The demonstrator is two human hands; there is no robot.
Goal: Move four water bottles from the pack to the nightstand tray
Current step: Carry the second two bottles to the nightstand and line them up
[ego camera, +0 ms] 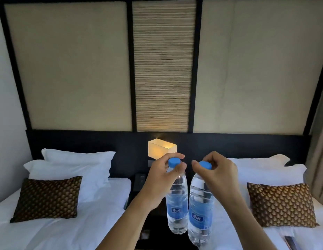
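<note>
Two clear water bottles with blue caps and blue labels hang side by side in the air above the gap between two beds. My left hand (163, 175) grips the neck of the left bottle (176, 204) just under its cap. The right bottle (199, 212) hangs from my right hand (217, 175), held the same way at its neck. The bottles almost touch. The dark nightstand (139, 183) lies behind and below them, mostly hidden by my arms and the bottles. No tray or pack can be made out.
A lit cube lamp (162, 147) sits on the dark headboard above the nightstand. White beds with pillows and brown patterned cushions (47, 198) (281, 204) flank the gap. A dark flat object (140, 178) lies on the nightstand. A curtain (318, 159) hangs at far right.
</note>
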